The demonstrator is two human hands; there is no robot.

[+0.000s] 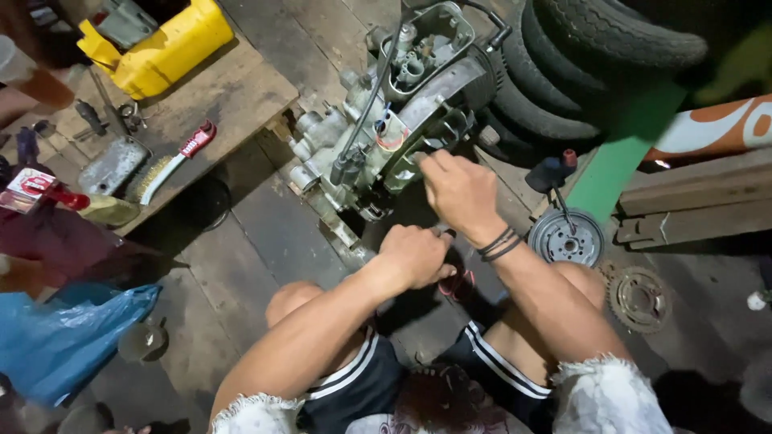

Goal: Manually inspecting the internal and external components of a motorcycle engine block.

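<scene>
Around my work I see a low wooden tabletop [233, 88] to the left, carrying a yellow plastic container [161, 48], a wire brush with a red handle [173, 165] and a flat grey metal cover [112, 165]. A blue plastic bag [60, 337] lies on the plank floor [241, 241] at lower left. Behind the engine stands a stack of tyres [563, 72], pressing close on its far side, and a green post [623, 149] rises to the right. A round grey drum-like wheel part [567, 237] sits just beside my right wrist, with a toothed sprocket [639, 299] further right on the floor.

The engine block [386, 128] lies on the floor straight ahead of my knees, tilted, its open side turned towards me, a thin cable [374, 92] running across it.

My right hand [460, 193] is at the near right edge of the engine, fingers pinched on a small part there; what it is I cannot tell. My left hand [414, 257] is below it, just short of the engine's lower edge, clenched around something dark that is mostly hidden in the fist.
</scene>
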